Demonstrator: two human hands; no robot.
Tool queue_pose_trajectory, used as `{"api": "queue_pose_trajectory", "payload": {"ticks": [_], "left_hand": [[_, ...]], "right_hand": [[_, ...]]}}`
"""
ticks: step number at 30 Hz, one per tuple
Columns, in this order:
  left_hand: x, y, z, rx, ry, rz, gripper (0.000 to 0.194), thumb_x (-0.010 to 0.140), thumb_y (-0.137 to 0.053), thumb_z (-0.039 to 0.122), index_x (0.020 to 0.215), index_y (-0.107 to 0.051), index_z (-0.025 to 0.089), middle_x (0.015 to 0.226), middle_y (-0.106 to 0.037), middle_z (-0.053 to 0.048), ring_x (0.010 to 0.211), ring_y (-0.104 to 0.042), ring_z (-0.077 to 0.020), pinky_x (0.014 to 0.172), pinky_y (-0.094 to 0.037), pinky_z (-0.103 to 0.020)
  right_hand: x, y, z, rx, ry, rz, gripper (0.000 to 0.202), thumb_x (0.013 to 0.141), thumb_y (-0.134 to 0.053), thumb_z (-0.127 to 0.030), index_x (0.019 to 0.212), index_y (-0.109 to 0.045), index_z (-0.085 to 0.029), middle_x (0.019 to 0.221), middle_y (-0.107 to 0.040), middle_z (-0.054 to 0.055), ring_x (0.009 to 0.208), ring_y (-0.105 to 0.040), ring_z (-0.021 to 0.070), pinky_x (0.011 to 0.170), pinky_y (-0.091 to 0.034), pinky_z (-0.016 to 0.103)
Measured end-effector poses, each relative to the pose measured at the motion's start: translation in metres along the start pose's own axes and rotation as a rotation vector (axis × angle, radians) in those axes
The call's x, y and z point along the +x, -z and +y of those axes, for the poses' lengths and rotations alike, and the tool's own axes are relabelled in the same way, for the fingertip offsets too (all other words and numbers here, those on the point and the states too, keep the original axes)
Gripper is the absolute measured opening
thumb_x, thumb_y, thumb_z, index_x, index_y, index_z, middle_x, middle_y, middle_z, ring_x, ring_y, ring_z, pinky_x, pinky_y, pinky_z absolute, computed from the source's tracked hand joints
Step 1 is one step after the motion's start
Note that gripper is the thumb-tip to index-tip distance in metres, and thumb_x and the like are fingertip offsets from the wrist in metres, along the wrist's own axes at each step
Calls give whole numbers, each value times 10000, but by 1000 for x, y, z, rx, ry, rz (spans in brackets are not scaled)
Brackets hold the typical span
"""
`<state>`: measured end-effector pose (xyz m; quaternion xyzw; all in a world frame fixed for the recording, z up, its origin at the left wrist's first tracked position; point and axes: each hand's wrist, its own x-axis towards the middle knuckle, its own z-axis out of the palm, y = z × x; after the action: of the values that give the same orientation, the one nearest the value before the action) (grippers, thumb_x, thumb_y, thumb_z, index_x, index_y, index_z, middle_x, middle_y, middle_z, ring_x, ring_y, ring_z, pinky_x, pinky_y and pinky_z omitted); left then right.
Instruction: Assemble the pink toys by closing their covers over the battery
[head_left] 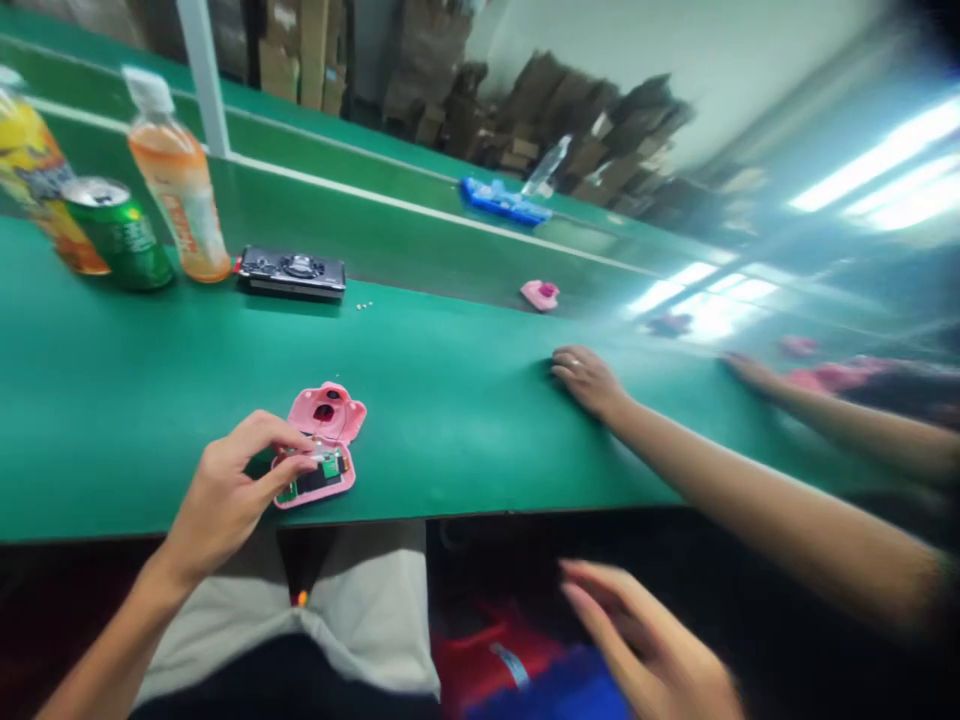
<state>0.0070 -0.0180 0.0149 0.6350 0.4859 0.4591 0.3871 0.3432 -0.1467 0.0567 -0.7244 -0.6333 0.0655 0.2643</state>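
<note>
While my left hand (225,490) rests on the green matte surface (112,400) near its front edge, its fingers (289,465) curl over the pink plastic toy shell with an exposed green circuit board (321,445), thumb and forefinger pinching its left side. That open shell lies flat on the surface, just in front of my lap, with its rounded end pointing away from me. My right hand (645,640) hangs below the surface edge, blurred, fingers loosely spread and holding nothing that I can see.

A co-worker's hand (589,378) lies palm down on the surface to my right, its arm reaching in from that side; a second hand (750,372) of that person rests farther right, blurred. At the far left stand a clear plastic bottle of orange drink (178,180), a green drinks can (120,232) and a yellow-labelled bottle (34,170), close together. Just right of them lies a flat black device with a round centre (292,272). Farther back I see a small pink toy piece (540,293), and well beyond it a blue plastic tray (504,201) beside a clear bottle (546,166).
</note>
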Motion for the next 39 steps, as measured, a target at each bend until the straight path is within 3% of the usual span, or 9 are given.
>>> {"api": "queue_pose_trajectory", "payload": {"ticks": [5,9,14,19,22,25,31,37,39], "left_hand": [[-1,-6,-4,-38,32,-31,177,864,-765,391,947,-748,237,890,-718,-6,848,-656,-182,799,-503,-254],[-2,-8,-6,-46,65,29,176,877,-750,385,952,-719,229,889,-716,2,851,-661,-171,803,-504,-241],[-4,-6,-7,-15,60,33,220,891,-757,387,1041,-713,233,921,-733,-8,861,-684,-180,830,-531,-255],[-17,-6,-10,245,-143,14,389,943,-721,309,1323,-655,253,1219,-721,-67,1124,-664,-229,1000,-526,-321],[-23,-12,-11,415,-198,112,235,1013,-577,166,1196,-713,226,1206,-704,-85,1102,-672,-211,959,-544,-299],[-27,-17,-12,484,-251,177,196,980,-613,90,1118,-713,187,1098,-706,-83,1008,-682,-198,896,-569,-289],[-41,-20,-24,583,-474,177,295,914,-618,-67,1186,-683,26,1181,-683,-154,1156,-639,-251,1011,-548,-368],[-49,-19,-35,649,-480,152,264,934,-619,-39,1179,-699,17,1250,-682,-143,1240,-617,-244,1101,-502,-354],[-49,-19,-36,680,-491,132,221,938,-616,-32,1134,-712,2,1244,-685,-152,1236,-620,-253,1088,-511,-363]], "right_hand": [[93,-76,-90,467,637,-379,221,1022,-629,-292,1227,-707,-266,1228,-736,59,1138,-706,201,1000,-580,339],[124,-110,-124,503,760,-544,117,994,-659,-194,1081,-733,-220,1074,-779,28,1015,-736,179,937,-577,312],[119,-111,-112,478,806,-473,217,1009,-635,-194,1204,-728,-226,1161,-768,43,1072,-721,178,963,-583,311],[121,-109,-104,465,836,-437,255,1038,-586,-213,1255,-711,-258,1184,-739,51,1064,-716,170,940,-607,292],[120,-110,-96,450,858,-439,235,1033,-584,-184,1221,-709,-250,1137,-733,57,1032,-712,156,913,-617,272],[112,-110,-83,395,894,-372,239,1024,-575,-139,1207,-698,-232,1111,-740,75,1002,-707,157,869,-632,274],[98,-99,-74,145,979,-353,286,971,-615,-100,1216,-712,-212,1115,-758,71,978,-733,177,866,-640,250],[96,-126,-88,102,1058,-162,231,948,-599,-56,996,-786,-183,864,-751,50,718,-701,171,694,-661,268],[99,-130,-93,92,1052,-186,230,951,-591,-46,938,-788,-163,851,-755,48,707,-695,167,665,-650,267]]}}
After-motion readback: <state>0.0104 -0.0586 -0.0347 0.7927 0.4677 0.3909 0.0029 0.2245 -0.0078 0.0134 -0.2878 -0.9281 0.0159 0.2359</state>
